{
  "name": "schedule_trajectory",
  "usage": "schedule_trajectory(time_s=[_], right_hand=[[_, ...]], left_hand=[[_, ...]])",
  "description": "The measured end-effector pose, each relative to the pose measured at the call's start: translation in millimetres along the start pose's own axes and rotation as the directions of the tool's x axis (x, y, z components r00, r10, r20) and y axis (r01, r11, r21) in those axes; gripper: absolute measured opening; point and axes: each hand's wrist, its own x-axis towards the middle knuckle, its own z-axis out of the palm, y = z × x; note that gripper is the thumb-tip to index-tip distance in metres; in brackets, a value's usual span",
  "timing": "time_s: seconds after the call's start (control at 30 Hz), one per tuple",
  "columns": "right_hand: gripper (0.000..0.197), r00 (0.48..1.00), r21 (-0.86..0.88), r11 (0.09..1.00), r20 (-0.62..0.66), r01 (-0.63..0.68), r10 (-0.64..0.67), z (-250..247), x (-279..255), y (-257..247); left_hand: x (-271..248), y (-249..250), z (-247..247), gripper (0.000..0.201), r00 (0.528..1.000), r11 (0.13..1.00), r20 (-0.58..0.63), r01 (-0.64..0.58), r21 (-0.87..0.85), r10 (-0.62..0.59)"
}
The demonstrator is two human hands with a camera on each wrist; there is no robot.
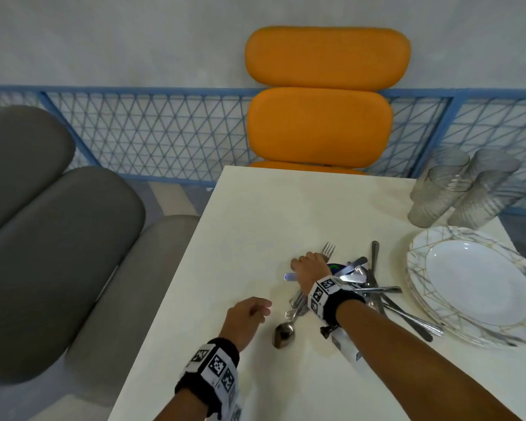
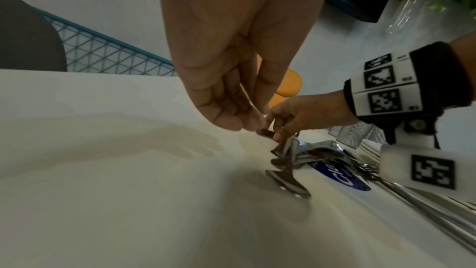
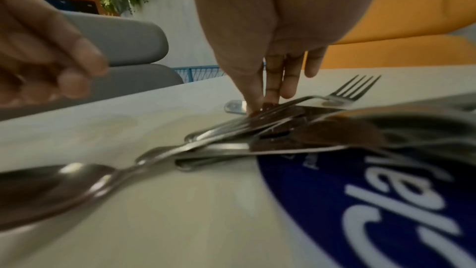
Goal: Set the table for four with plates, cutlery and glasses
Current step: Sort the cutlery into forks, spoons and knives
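Cutlery sorting is in hand: a steel fork [image 1: 325,253] in the heaped pile on the cream counter [image 1: 255,208] is pinched by the right hand [image 1: 308,270]. The left hand [image 1: 249,314] hangs loosely curled, empty. A clean lift is judged next.

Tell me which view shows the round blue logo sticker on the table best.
Right wrist view: the round blue logo sticker fills the lower right, white letters readable, pile of steel cutlery overlapping its top. Left wrist view shows it small; head view shows only a sliver beside the right hand.
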Motion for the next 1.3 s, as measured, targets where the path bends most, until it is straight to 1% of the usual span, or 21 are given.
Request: schedule_trajectory(time_s=[0.1, 0.2, 0.3, 0.33, 0.4, 0.47, 0.53, 0.57, 0.63, 0.67, 0.7, 0.73, 0.77, 0.83, 0.87, 0.9, 0.97, 1.03, 1.1, 1.17, 1.3], right_hand=[[0.023, 0.999, 0.122, 0.992, -0.040, 0.024, -0.019, 1.6, -5.3, -10.0], [0.021, 0.985, 0.234, 0.964, -0.149, 0.125, -0.092, -0.8, -20.8, -20.1], [0.019, 0.939, 0.180, 0.949, -0.278, 0.260, -0.204, -5.1, -38.1, -35.1], [0.023, 0.923, 0.141, 0.951, -0.317, 0.275, -0.220, -5.7, -44.0, -39.7], [0.039, 0.896, 0.088, 0.948, -0.364, 0.307, -0.256, -5.2, -55.6, -48.5], [0.044, 0.846, 0.086, 0.924, -0.441, 0.373, -0.300, -2.8, -65.6, -54.9], [0.039, 0.783, 0.080, 0.902, -0.532, 0.425, -0.322, -2.0, -77.2, -57.6], [0.033, 0.745, 0.083, 0.892, -0.587, 0.444, -0.316, 1.2, -82.1, -58.1], [0.012, 0.673, 0.047, 0.871, -0.656, 0.489, -0.342, 5.4, -90.8, -58.5], [0.009, 0.662, 0.053, 0.864, -0.667, 0.500, -0.342, 6.1, -95.8, -58.2], [0.015, 0.655, 0.067, 0.861, -0.681, 0.503, -0.329, 8.0, -99.5, -57.0], [0.019, 0.670, 0.096, 0.872, -0.681, 0.480, -0.294, 7.9, -103.9, -54.1], [0.020, 0.679, 0.147, 0.889, -0.702, 0.434, -0.216, 7.2, -107.0, -49.4], [0.019, 0.729, 0.372, 0.878, -0.683, 0.302, 0.038, 10.3, -107.2, -32.9], [0.022, 0.773, 0.469, 0.857, -0.618, 0.212, 0.147, 12.9, -103.5, -20.0], [0.027, 0.813, 0.495, 0.860, -0.548, 0.124, 0.197, 15.1, -97.3, -5.3], [0.034, 0.912, 0.359, 0.932, -0.369, -0.041, 0.182, 18.0, -82.5, 23.5], [0.038, 0.976, 0.227, 0.971, -0.184, -0.069, 0.112, 18.1, -71.4, 38.4], [0.043, 0.996, 0.087, 0.996, -0.093, 0.007, 0.002, 17.7, -63.6, 41.4], [0.044, 0.997, -0.048, 0.996, -0.043, 0.069, -0.071, 16.1, -59.0, 35.9], [0.040, 0.997, -0.120, 0.990, 0.001, 0.070, -0.071, 11.8, -50.4, 29.7]], left_hand=[[6.9, -0.4, -6.7, 0.026, 0.999, 0.997, 0.002, 0.039, -0.070, -0.039], [14.8, 0.5, -10.8, 0.021, 0.997, 0.981, -0.021, 0.073, -0.181, -0.078], [21.0, 4.7, -8.8, 0.027, 0.994, 0.971, -0.017, 0.100, -0.217, -0.106], [21.7, 8.7, -6.0, 0.030, 0.993, 0.967, 0.007, 0.114, -0.229, -0.115], [20.5, 19.4, 0.0, 0.038, 0.983, 0.956, 0.090, 0.174, -0.235, -0.157], [19.0, 30.5, 2.1, 0.047, 0.962, 0.943, 0.182, 0.243, -0.228, -0.204], [19.6, 37.4, 0.3, 0.048, 0.932, 0.910, 0.283, 0.304, -0.282, -0.224], [20.1, 39.6, -1.0, 0.045, 0.915, 0.893, 0.339, 0.326, -0.309, -0.217], [21.8, 41.2, -1.1, 0.035, 0.893, 0.897, 0.407, 0.329, -0.297, -0.193], [21.3, 42.0, 0.0, 0.029, 0.889, 0.912, 0.420, 0.312, -0.268, -0.181], [19.9, 43.3, 2.1, 0.025, 0.891, 0.925, 0.422, 0.288, -0.247, -0.165], [18.9, 43.9, 4.5, 0.023, 0.899, 0.935, 0.413, 0.263, -0.239, -0.147], [17.6, 44.9, 6.1, 0.020, 0.912, 0.941, 0.387, 0.241, -0.237, -0.135], [17.2, 42.4, 5.1, 0.014, 0.943, 0.943, 0.294, 0.231, -0.239, -0.156], [17.7, 39.4, 2.8, 0.014, 0.954, 0.943, 0.249, 0.228, -0.242, -0.167], [18.0, 36.2, -0.5, 0.015, 0.961, 0.946, 0.219, 0.218, -0.239, -0.166], [18.6, 29.1, -6.1, 0.017, 0.972, 0.953, 0.188, 0.187, -0.239, -0.143], [16.3, 25.0, -9.2, 0.016, 0.978, 0.952, 0.170, 0.166, -0.257, -0.125], [14.5, 23.0, -10.5, 0.016, 0.980, 0.940, 0.150, 0.171, -0.296, -0.131], [12.9, 21.9, -12.3, 0.018, 0.982, 0.924, 0.134, 0.173, -0.342, -0.134], [8.4, 18.3, -15.6, 0.020, 0.987, 0.880, 0.140, 0.139, -0.454, -0.084]])
